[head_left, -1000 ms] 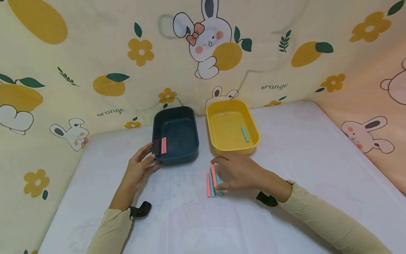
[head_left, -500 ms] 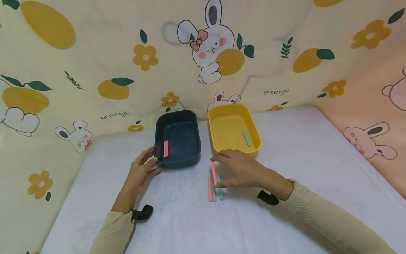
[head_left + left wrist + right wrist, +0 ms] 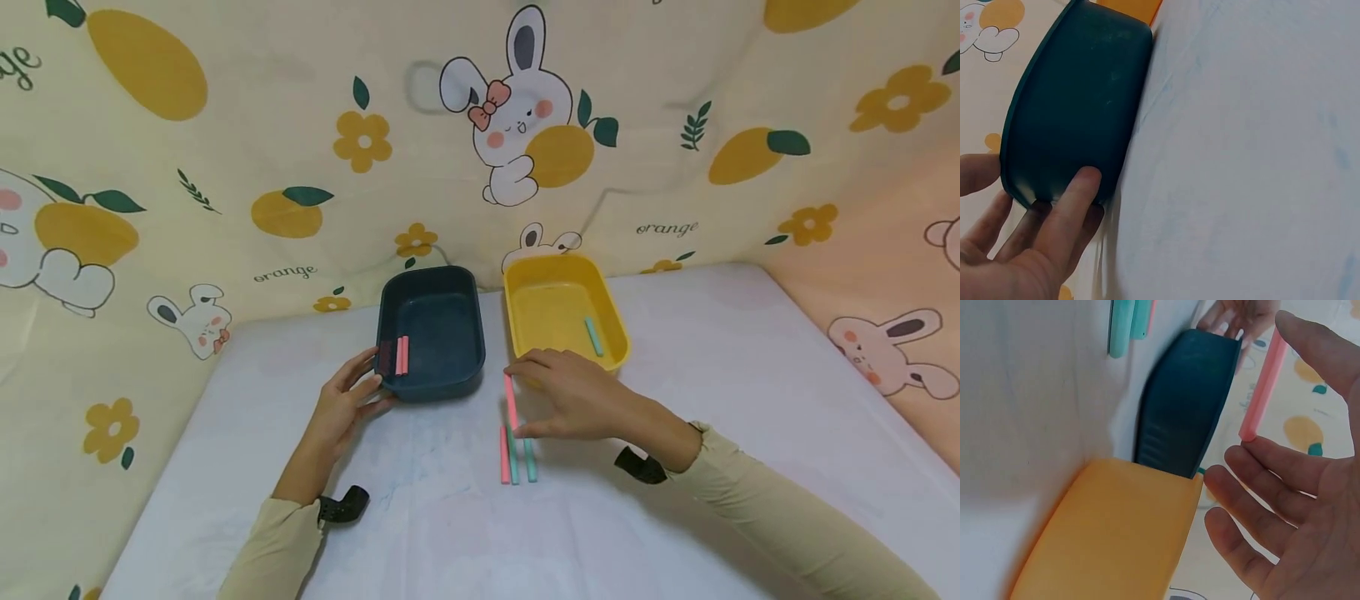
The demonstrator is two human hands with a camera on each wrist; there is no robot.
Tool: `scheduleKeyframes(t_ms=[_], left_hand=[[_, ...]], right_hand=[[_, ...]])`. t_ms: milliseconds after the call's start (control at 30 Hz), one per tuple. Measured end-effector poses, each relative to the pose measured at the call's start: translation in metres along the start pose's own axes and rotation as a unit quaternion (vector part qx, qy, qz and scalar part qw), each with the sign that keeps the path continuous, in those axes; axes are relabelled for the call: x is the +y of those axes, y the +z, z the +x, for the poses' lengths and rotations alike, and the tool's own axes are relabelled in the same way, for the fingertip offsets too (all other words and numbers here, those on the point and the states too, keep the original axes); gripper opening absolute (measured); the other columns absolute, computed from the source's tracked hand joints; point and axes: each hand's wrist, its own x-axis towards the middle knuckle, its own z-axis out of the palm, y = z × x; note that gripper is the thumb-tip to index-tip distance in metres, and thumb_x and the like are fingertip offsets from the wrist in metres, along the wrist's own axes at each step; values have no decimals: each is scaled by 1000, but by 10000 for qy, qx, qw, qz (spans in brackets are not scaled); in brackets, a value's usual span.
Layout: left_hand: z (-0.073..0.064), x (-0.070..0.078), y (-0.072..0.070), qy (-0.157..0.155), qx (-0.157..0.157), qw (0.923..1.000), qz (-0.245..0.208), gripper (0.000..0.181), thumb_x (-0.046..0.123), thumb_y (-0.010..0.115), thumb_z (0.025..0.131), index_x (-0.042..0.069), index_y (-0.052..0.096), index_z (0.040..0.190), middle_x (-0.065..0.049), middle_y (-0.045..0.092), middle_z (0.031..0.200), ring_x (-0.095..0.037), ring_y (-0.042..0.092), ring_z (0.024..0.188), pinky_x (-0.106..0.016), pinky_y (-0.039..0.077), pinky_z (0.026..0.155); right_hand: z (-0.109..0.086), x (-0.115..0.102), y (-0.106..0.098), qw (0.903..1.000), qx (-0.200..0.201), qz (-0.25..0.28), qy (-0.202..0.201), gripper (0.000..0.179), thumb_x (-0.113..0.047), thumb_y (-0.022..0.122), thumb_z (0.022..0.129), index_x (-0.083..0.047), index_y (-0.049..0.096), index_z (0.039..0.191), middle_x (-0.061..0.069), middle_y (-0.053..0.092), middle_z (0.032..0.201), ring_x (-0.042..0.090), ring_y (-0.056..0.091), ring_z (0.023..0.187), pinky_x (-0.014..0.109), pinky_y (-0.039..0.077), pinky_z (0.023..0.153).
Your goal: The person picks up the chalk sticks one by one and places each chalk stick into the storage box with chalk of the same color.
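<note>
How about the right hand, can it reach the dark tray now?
Likely yes: the right hand, pinching a pink stick, is nearby, and nothing visible stands between it and the dark tray.

The left bin (image 3: 446,333) and right bin (image 3: 546,312) stand side by side at the rear of the bench (image 3: 435,533). Two sticks (image 3: 402,356) lie inside the left bin, leftward; one stick (image 3: 594,336) lies right of centre inside the right bin. Three loose sticks (image 3: 513,465) lie before the bins.

I wear plain beige sleeves (image 3: 795,517), lightly creased along the arms — with a curved black fitting (image 3: 347,505) at my left wrist and a matching black piece (image 3: 641,467) at my right.
</note>
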Motion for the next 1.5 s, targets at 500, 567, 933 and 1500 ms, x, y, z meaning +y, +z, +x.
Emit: scheduleKeyframes(t_ms=[500,567,933,1500], left_hand=[[2,0,-1,-90,-68,9999,-127,54,14,51,104,23,35,155,-8,28,163,-16,61,109,-33,58,93],[2,0,-1,-79,-132,9998,-123,55,14,51,104,23,35,155,-8,27,163,-17,61,110,-33,58,93],[2,1,-2,-68,-146,9997,-188,56,9,51,103,20,35,155,-9,27,163,-17,62,106,-36,57,95],[0,2,-2,-184,-75,9996,-223,56,11,53,103,23,36,155,-8,28,163,-19,63,108,-39,55,98]], right_hand=[[18,7,-8,9996,-115,213,121,81,-61,78,75,-20,55,140,1,58,136,22,58,118,41,51,101],[21,6,-8,9997,-121,171,127,80,-60,79,75,-19,56,140,2,58,135,23,58,116,41,52,99],[35,7,-9,9999,-75,69,-77,82,-62,76,76,-17,55,141,4,57,138,26,59,119,44,52,100],[59,2,-15,9994,-289,129,117,81,-64,76,75,-20,56,140,0,58,137,21,57,120,40,51,103]])
